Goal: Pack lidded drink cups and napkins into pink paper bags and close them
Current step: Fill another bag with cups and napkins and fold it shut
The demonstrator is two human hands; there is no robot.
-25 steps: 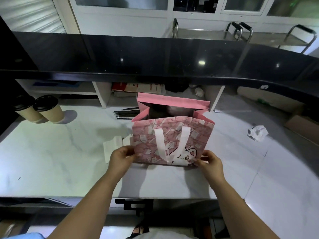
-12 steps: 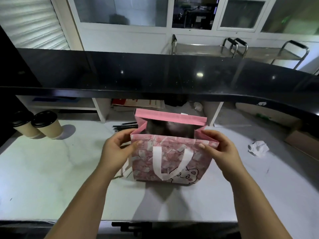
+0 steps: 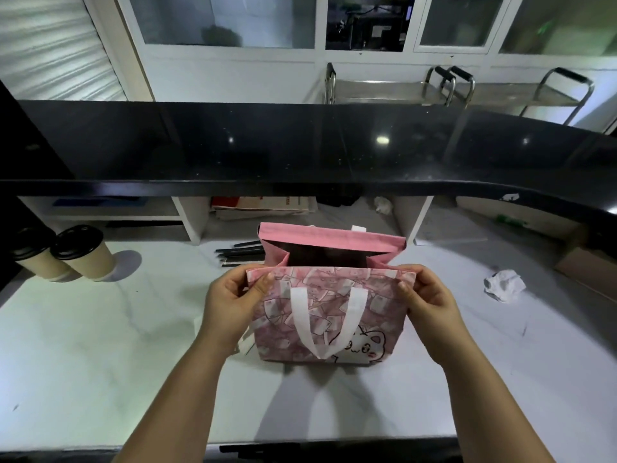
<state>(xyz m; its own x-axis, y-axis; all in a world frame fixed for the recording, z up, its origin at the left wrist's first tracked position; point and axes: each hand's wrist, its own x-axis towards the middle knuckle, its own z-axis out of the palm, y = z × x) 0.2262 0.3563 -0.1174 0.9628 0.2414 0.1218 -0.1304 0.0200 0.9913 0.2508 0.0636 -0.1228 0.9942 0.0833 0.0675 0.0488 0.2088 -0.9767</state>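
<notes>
Two lidded cups stand side by side, touching, at the far left of the white tabletop, well apart from everything else. Further right, a few black straws lie near the back edge, just left of the pink bag. The left hand holds the bag's front panel at its top left corner. Its fingers are curled behind the rim and the thumb presses on the printed face, so the paper is pinched between them. A flat white piece, possibly a napkin, shows beside the bag's lower left corner (the hand hides most of it). The bag stands upright in the middle of the tabletop with its mouth open. The inside is dark, and I cannot tell what it holds. Its white handle hangs flat down the front, beside a cartoon cat face. The right hand mirrors the left at the top right corner, with its fingers bent behind the rim and the thumb in front, clamped on the paper. Well to the right lies a crumpled white paper.
</notes>
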